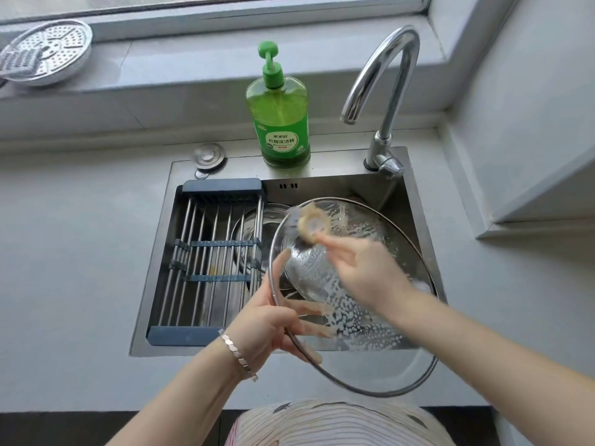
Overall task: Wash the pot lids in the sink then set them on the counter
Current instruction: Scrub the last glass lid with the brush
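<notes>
We hold the large round glass pot lid with its thin metal rim tilted over the stainless steel sink, its far edge raised and its near edge hanging out past the sink's front lip toward us; tilted this way, we judge, the suds run back into the basin rather than onto the grey counter. Our left hand pinches the rim at its left side, thumb on top along the metal band and fingers seen through the glass beneath; a grip at the edge leaves the whole face free for scrubbing. Our right hand is closed on a pale, blurred scrubbing sponge, pressed to the glass near the upper left of the lid; the blur suggests it is mid-stroke. White foam beads cover the lower middle of the glass, so the soaping looks well along, though rinsing is not yet done.

A steel bowl or pot lies in the basin under the lid, partly beneath the blue-ended metal drying rack that spans the sink's left half; the rack keeps the right half open for washing. The green pump bottle of dish soap stands on the sink's back ledge, beside the curved chrome tap, both within easy reach; no water runs from the tap.
</notes>
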Motion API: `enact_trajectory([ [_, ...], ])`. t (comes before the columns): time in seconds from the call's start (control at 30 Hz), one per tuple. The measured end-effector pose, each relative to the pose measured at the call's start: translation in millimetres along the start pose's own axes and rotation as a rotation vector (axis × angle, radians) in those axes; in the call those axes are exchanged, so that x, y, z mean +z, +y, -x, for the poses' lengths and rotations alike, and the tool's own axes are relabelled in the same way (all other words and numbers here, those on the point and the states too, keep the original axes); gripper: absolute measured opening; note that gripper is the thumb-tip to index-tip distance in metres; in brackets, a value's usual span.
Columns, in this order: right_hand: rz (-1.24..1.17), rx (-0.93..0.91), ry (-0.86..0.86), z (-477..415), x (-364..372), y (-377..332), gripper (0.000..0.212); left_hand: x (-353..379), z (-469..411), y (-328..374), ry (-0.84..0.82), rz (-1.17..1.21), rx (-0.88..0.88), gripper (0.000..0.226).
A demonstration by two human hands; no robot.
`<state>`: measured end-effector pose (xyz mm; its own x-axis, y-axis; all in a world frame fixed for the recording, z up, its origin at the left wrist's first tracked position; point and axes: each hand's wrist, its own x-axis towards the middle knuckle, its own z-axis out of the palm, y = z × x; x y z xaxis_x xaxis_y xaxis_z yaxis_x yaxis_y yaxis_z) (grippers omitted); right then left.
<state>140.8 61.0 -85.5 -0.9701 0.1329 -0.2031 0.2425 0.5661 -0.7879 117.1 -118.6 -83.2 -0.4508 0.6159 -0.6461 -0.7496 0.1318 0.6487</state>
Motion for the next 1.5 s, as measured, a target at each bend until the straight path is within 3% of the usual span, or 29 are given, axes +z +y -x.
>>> enact_trajectory([
  [0.07, -0.092, -0.065, -0.126, 13, 8, -6, 0.037, -1, 2, 1, 0.002, -0.003, 0.005, 0.103],
  [0.2, -0.075, 0.108, 0.113, -19, -15, 12, 0.036, -1, 4, 6, 0.022, -0.075, 0.006, 0.100],
  [0.37, -0.176, -0.091, -0.149, 23, 9, -12, 0.038, -4, 7, 8, 0.035, -0.070, 0.022, 0.100],
  [0.5, -0.178, 0.048, 0.049, -10, -9, 0, 0.037, -2, 7, 10, 0.004, -0.078, 0.033, 0.095],
  [0.67, -0.135, -0.153, -0.196, 30, 9, -16, 0.038, -7, 9, 9, -0.006, -0.008, 0.037, 0.090],
  [0.8, -0.100, 0.025, 0.020, -12, -15, 4, 0.035, -6, 9, 11, -0.001, -0.017, 0.034, 0.099],
  [0.97, -0.158, -0.150, -0.264, 43, 20, -9, 0.041, -11, 9, 3, 0.022, 0.025, 0.070, 0.094],
  [1.0, -0.131, -0.143, -0.259, 41, 18, -4, 0.042, -13, 9, 2, 0.032, 0.030, 0.076, 0.098],
  [1.13, -0.002, 0.092, 0.018, 8, 0, 18, 0.040, -11, 8, 4, 0.038, -0.021, 0.086, 0.104],
  [1.27, -0.167, -0.084, -0.243, 50, 21, -4, 0.040, -15, 7, 5, 0.084, 0.001, 0.125, 0.106],
  [1.4, -0.055, 0.108, -0.096, 22, 2, 12, 0.038, -16, 11, 6, 0.072, 0.043, 0.112, 0.106],
  [1.5, -0.070, -0.006, -0.302, 48, 18, -2, 0.037, -19, 11, 4, 0.094, 0.026, 0.129, 0.108],
])
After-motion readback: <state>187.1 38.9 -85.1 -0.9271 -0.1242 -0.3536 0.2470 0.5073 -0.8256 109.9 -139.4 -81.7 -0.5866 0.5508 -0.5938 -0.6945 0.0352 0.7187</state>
